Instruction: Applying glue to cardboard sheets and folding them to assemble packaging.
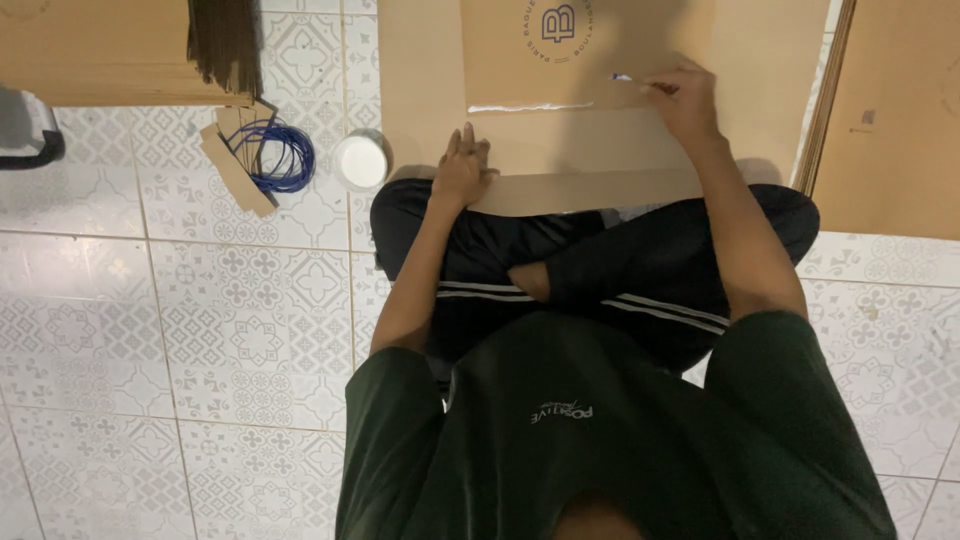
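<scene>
A large brown paper sheet (pixel 600 150) with a round printed mark lies on the floor in front of my crossed legs. A white glue line (pixel 530 105) runs along a fold in it. My left hand (pixel 462 168) presses flat on the sheet's near flap, fingers together. Farther away and to the right, my right hand (pixel 688 98) is closed on a thin applicator with a blue tip (pixel 625 78), at the right end of the glue line.
A round white container (pixel 360 161) stands just left of the sheet. Beside it lie a blue wire coil (pixel 287 155) and brown card strips (pixel 235 172). Stacks of brown sheets sit at the top left (pixel 100 50) and right (pixel 890 130). The floor is patterned white tile.
</scene>
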